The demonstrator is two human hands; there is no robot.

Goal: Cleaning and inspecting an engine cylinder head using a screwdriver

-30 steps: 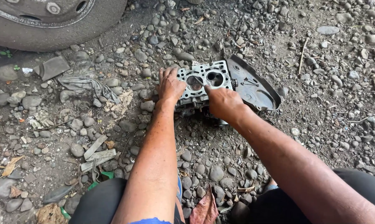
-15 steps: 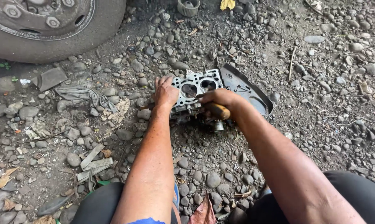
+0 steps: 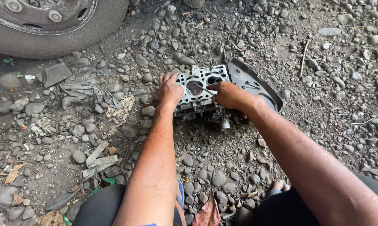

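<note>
On gravel beside a tyre (image 3: 51, 25), my left hand (image 3: 169, 90) is pressing flat on the engine block (image 3: 199, 90); my right hand (image 3: 226, 94) is gripping a thin metal tool (image 3: 203, 88) over 1 bore.

No pkgs, labels, signs or screens in view; just gravel, debris.

A tyre (image 3: 51, 25) blocks the far left. A dark cover (image 3: 256, 86) crowds the engine block (image 3: 199, 90) on its right. Loose stones (image 3: 214, 175) lie low on the near side.
</note>
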